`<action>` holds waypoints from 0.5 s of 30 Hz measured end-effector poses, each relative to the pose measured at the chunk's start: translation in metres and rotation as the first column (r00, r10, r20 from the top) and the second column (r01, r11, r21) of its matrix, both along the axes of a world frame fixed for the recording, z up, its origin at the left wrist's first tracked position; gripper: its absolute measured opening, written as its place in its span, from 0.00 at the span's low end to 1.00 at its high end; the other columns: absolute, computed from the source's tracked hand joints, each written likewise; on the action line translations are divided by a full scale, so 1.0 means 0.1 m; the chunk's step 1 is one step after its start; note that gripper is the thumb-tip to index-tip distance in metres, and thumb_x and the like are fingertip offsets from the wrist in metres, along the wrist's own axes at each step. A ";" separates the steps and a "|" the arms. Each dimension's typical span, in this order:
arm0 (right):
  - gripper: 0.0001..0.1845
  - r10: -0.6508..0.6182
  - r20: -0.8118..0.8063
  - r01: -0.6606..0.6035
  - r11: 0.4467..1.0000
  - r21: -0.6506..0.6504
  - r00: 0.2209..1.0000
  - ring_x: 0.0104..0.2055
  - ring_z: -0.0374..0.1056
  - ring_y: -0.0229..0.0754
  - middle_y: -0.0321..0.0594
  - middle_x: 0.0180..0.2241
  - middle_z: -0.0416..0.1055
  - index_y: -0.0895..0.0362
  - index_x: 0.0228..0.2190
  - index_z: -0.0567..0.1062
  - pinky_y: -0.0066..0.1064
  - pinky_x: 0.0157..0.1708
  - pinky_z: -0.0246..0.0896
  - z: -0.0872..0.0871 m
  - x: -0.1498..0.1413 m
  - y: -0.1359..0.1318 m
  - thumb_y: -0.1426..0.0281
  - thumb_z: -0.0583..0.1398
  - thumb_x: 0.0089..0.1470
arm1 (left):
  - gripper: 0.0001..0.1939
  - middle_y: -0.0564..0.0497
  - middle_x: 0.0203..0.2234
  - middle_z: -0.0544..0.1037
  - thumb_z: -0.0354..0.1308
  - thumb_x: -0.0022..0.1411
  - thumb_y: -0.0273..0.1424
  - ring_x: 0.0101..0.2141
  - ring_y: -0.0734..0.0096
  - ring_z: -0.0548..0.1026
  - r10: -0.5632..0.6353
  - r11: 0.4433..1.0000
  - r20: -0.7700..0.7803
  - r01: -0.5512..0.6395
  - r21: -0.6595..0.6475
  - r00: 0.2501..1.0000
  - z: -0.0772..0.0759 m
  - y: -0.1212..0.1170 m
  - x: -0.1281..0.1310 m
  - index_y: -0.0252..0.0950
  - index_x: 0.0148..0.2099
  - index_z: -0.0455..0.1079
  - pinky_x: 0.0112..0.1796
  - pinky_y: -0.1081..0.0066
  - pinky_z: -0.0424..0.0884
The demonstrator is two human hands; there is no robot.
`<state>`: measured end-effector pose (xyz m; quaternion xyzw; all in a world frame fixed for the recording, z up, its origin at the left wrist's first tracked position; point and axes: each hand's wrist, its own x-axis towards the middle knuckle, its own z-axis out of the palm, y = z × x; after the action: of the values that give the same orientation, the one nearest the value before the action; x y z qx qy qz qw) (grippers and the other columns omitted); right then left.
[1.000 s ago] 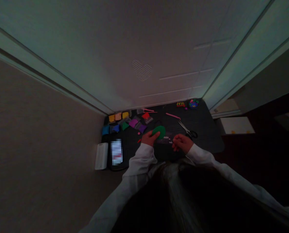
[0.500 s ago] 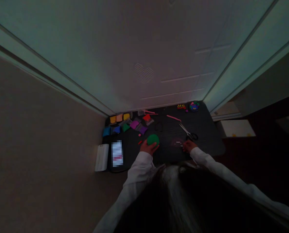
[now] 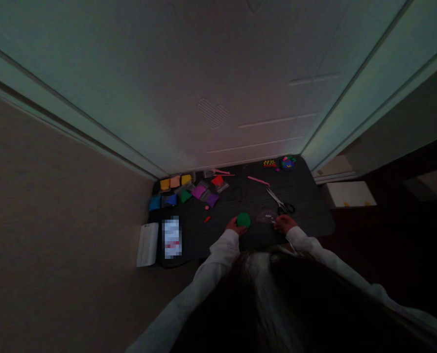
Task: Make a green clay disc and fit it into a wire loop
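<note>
My left hand (image 3: pixel 233 226) is closed on the edge of a flat green disc (image 3: pixel 244 220), holding it over the near part of the dark table. To its right my right hand (image 3: pixel 286 224) is closed, fingertips together at a small pale thing too tiny to name. Beside those fingertips lies a clear, round plastic piece (image 3: pixel 265 216). Scissors (image 3: pixel 276 197) with black handles rest just beyond my right hand. A small red piece (image 3: pixel 207 218) and a pink bit (image 3: pixel 206 208) lie left of my left hand.
Several bags of coloured clay (image 3: pixel 199 190) fill the table's left back. A phone (image 3: pixel 172 238) with a blurred screen and a white box (image 3: pixel 147 244) are at the left. A pink tool (image 3: pixel 258 181) lies behind the scissors; a colourful round piece (image 3: pixel 288 163) sits at the back right.
My left hand has moved right with the green disc, closer to the clear piece and my right hand. My right hand stays in about the same place. The view has shifted slightly.
</note>
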<state>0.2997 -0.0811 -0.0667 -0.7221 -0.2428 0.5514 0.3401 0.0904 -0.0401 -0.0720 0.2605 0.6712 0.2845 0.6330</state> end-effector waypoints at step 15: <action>0.06 0.351 -0.004 -0.351 0.936 0.037 0.936 0.17 0.63 0.32 0.32 0.16 0.67 0.58 0.24 0.64 0.21 0.16 0.54 0.02 -0.60 0.19 0.68 0.56 0.43 | 0.14 0.50 0.26 0.69 0.50 0.51 0.35 0.32 0.70 0.69 -0.197 0.928 -0.642 0.351 0.122 0.741 0.06 -0.16 -0.46 0.34 0.40 0.65 0.36 0.70 0.63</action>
<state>0.2402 -0.0617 -0.0650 -0.6580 -0.3757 0.6027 0.2505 0.0442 -0.0559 -0.0658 0.5085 0.7565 0.1635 0.3773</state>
